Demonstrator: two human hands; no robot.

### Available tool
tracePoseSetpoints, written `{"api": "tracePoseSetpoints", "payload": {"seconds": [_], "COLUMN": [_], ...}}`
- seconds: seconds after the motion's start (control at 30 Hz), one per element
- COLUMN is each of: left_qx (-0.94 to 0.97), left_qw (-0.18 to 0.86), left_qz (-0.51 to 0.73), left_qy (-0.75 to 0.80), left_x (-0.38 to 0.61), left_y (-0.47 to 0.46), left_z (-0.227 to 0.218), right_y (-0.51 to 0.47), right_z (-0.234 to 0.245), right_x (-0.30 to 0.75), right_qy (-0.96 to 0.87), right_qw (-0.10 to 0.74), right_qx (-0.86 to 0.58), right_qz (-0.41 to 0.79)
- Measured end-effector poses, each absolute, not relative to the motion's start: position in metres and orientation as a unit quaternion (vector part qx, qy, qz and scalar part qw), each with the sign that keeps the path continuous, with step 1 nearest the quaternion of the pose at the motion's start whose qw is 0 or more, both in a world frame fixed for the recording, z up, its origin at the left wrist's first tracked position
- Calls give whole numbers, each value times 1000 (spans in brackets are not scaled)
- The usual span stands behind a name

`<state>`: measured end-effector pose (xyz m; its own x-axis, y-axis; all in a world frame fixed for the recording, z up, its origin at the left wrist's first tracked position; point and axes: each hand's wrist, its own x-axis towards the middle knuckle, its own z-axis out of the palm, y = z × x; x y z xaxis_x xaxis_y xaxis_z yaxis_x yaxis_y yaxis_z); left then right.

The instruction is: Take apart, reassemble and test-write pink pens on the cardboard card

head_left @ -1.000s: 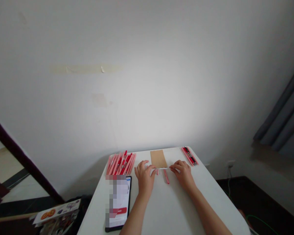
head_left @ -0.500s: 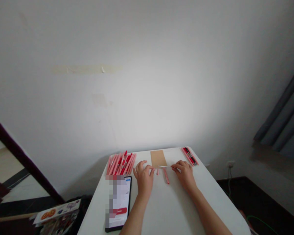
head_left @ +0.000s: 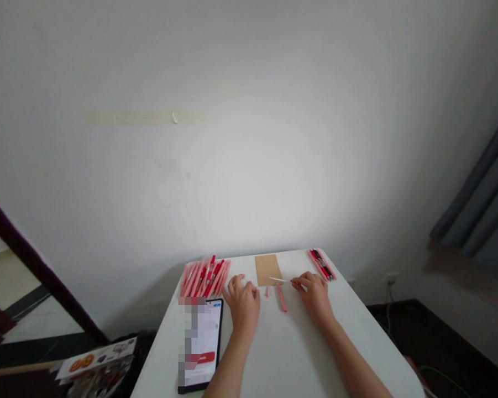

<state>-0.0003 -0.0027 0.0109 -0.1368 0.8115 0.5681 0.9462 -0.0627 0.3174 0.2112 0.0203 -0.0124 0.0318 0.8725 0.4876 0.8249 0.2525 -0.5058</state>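
My right hand (head_left: pixel 315 293) pinches one end of a thin white pen refill (head_left: pixel 279 279). Its free end points left, over a brown notebook or card (head_left: pixel 267 268). To the left of it, my left hand (head_left: pixel 244 301) has thumb and index finger drawn together and the other fingers loosely curled. Whatever may be in that pinch is too small to make out. Between the hands lie a pink pen barrel (head_left: pixel 281 299) and a small pink pen part (head_left: pixel 267 292), both on the white table.
Many pink and red pens (head_left: pixel 205 278) lie piled at the back left of the table (head_left: pixel 290 354). Several red and black pens (head_left: pixel 321 265) lie at the back right. A phone (head_left: pixel 201 345) rests at the front left, and a wall (head_left: pixel 249 166) stands behind.
My left hand has drawn back slightly to the left, away from the refill's tip. The refill's free end has tilted up a little, while the right hand has hardly moved.
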Motion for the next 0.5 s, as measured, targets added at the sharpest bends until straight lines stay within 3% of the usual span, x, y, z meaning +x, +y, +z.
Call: {"api": "tracePoseSetpoints", "payload": {"seconds": [0.5], "left_qx": [-651], "left_qw": [102], "left_qz": [-324], "left_qy": [-679], "left_x": [0], "left_y": [-3], "left_z": [11], "right_y": [20], "right_z": [-12], "right_x": [211], "right_qy": [-695], "right_qw": [377], "right_qx": [-612], "right_qz": [28]}}
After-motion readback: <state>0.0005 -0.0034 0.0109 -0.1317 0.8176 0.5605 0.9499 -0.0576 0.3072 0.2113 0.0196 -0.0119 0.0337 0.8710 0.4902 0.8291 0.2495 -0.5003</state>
